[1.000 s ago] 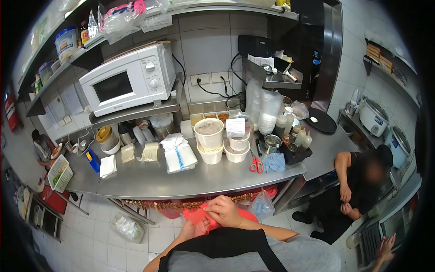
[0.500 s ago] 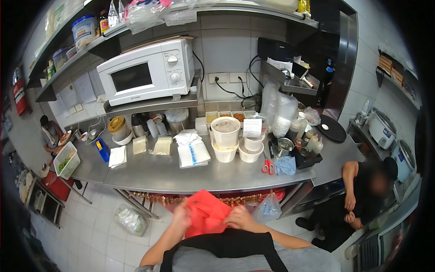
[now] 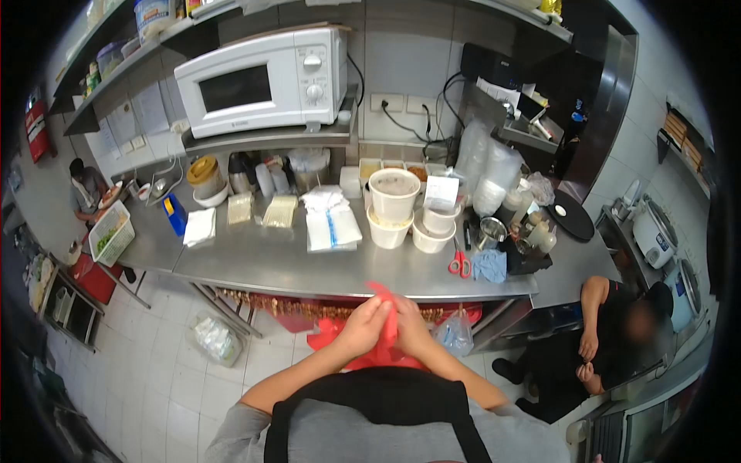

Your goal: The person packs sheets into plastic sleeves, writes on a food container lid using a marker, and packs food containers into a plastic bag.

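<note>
A crumpled red plastic bag [image 3: 380, 356] is bunched between my two hands, in front of the steel counter's edge. My left hand [image 3: 363, 327] is closed on its left side, and my right hand [image 3: 407, 327] grips it on the right, the two nearly touching. A red tip of the bag sticks up above my fingers. On the counter [image 3: 309, 276] beyond stand stacked white tubs with lids [image 3: 394, 194], with a second stack [image 3: 436, 228] bearing a paper slip to their right. Red-handled scissors [image 3: 459, 265] lie beside a blue cloth [image 3: 489, 265].
White packets [image 3: 332, 228] lie left of the tubs. A microwave [image 3: 262, 81] sits on a shelf above. Sauce bottles [image 3: 540, 235] stand at the right. A person in black [image 3: 556, 363] sits at the lower right; another person [image 3: 86, 193] is at the far left.
The red bag, spread out between my hands half a second ago, is now gathered up. My hands have come together and moved up toward the counter edge. The camera view has tilted down.
</note>
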{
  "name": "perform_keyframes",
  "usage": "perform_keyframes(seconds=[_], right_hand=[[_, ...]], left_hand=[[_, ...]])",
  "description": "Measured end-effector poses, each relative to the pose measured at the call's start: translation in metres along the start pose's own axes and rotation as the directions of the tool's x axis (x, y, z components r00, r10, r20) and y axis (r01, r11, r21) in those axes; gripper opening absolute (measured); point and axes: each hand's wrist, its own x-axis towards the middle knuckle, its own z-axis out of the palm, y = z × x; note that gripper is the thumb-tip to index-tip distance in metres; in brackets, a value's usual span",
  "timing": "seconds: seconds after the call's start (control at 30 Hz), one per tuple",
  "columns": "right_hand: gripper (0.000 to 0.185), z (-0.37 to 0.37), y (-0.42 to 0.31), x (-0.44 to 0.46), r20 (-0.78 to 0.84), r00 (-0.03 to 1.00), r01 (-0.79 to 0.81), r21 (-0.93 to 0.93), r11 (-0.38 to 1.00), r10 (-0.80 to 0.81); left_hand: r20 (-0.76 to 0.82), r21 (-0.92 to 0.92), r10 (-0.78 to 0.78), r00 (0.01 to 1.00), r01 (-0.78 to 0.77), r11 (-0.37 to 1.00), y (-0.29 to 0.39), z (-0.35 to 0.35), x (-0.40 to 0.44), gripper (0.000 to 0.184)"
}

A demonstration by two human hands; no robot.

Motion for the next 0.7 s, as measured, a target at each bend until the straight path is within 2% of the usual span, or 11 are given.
perform_keyframes(seconds=[0.1,0.13,0.23,0.3,0.37,0.4,0.43,0.53,0.6,0.63,0.7], right_hand=[[0.043,0.021,0.008,-0.001,0.283,0.831,-0.556,0.407,0.725,0.479],[0.035,0.026,0.002,0.000,-0.044,0.940,-0.302,0.352,0.886,0.338],[0.030,-0.006,-0.036,0.024,-0.374,0.914,-0.025,0.342,0.939,0.160],[0.038,-0.008,-0.039,0.024,-0.305,0.952,0.079,0.351,0.933,0.034],[0.043,-0.021,-0.059,0.023,-0.161,0.970,0.230,0.368,0.901,-0.182],[0.051,-0.020,-0.065,0.015,-0.025,0.978,0.198,0.397,0.896,-0.206],[0.052,-0.018,-0.064,0.011,0.041,0.991,0.108,0.323,0.940,-0.128],[0.057,-0.013,-0.018,0.016,0.039,0.988,-0.150,0.037,0.988,0.148],[0.056,-0.015,0.063,0.026,-0.220,0.966,-0.176,-0.186,0.967,0.134],[0.055,-0.029,0.081,0.032,-0.280,0.917,-0.341,-0.180,0.923,0.285],[0.052,-0.044,0.089,0.040,-0.320,0.809,-0.525,-0.015,0.851,0.493]], left_hand=[[0.062,0.572,0.158,0.986,-0.165,0.804,0.056,-0.003,-0.032,0.030],[0.028,0.660,0.311,0.950,-0.251,0.708,0.060,-0.003,-0.040,0.037],[-0.107,0.796,0.518,0.849,-0.239,0.556,0.021,-0.006,-0.045,0.053],[-0.243,0.828,0.469,0.849,-0.070,0.557,-0.025,-0.020,-0.037,0.047],[-0.400,0.648,0.437,0.806,-0.088,0.756,-0.058,-0.053,-0.016,0.035],[-0.471,0.085,0.253,0.845,-0.242,0.966,-0.069,-0.074,-0.003,0.029],[-0.429,-0.510,0.072,0.901,-0.307,0.804,-0.074,-0.088,0.005,0.024],[-0.231,-0.668,-0.133,0.964,-0.058,0.742,0.048,-0.075,-0.029,0.020],[-0.080,-0.273,0.011,0.997,-0.033,0.961,0.009,-0.080,-0.032,0.021],[0.020,-0.050,0.055,0.998,-0.054,0.997,-0.006,-0.079,-0.035,0.021],[-0.009,-0.148,-0.106,0.994,0.104,0.983,-0.010,-0.080,-0.042,0.028]])
